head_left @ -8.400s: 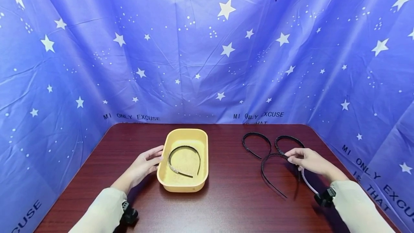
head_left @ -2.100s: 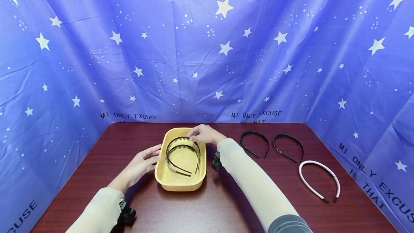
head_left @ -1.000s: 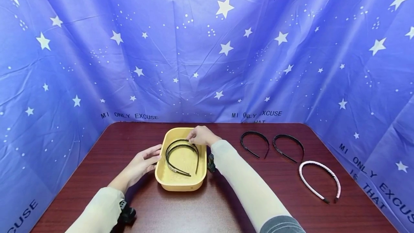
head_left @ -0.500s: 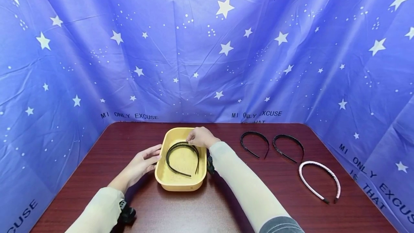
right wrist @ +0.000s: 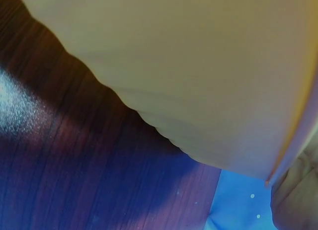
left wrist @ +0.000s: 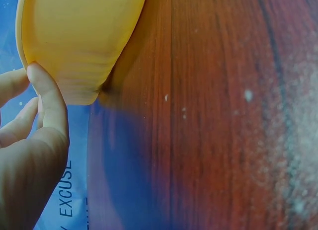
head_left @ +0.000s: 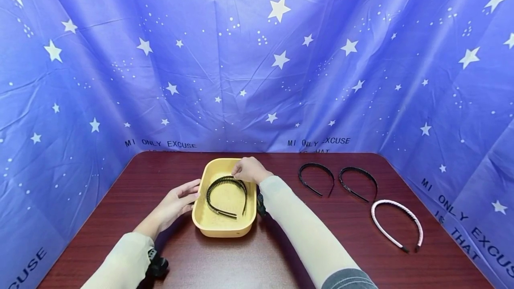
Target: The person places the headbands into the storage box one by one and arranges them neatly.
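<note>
Touching the yellow tub (head_left: 223, 232) with loosely extended fingers, our left hand (head_left: 173, 205) is bracing its side; our right hand (head_left: 250, 171) is pinching one of two nested black headbands (head_left: 208, 196) inside. Outside, two separate dark headbands (head_left: 315, 164) and a pale pink headband (head_left: 374, 213) are lying rightward. We are reading "MI ONLY EXCUSE" on the starry curtain (head_left: 225, 79).
</note>
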The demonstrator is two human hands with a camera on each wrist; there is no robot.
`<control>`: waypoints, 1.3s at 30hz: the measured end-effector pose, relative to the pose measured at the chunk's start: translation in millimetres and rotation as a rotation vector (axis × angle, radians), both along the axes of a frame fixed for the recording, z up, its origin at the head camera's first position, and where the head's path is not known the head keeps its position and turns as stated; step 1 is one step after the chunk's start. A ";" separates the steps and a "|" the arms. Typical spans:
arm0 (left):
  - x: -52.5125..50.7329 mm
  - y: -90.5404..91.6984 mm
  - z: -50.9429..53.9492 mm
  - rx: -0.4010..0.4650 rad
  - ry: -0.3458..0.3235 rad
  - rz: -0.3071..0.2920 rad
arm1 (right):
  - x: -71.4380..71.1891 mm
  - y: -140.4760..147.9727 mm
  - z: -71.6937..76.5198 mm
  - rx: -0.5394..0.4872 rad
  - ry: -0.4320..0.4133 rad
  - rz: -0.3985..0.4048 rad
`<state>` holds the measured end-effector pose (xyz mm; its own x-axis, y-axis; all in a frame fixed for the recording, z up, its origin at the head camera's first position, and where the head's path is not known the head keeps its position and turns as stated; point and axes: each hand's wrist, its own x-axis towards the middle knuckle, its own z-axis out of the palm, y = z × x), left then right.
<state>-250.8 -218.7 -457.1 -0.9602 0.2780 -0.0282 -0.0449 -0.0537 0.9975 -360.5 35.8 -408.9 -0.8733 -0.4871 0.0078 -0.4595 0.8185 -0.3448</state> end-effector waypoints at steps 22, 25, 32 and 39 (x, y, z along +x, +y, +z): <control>1.1 1.2 3.1 -0.007 -0.006 0.012 | -1.4 1.6 -0.6 -0.037 0.003 -0.006; 1.0 0.6 2.5 -0.012 -0.010 0.012 | -0.9 3.4 -0.8 -0.107 -0.020 0.003; 0.8 0.3 1.9 -0.010 -0.005 0.006 | -3.2 8.3 -8.3 -0.335 -0.129 -0.028; 1.5 0.5 2.5 -0.009 0.002 0.004 | 2.0 10.8 -10.6 -0.570 -0.236 -0.016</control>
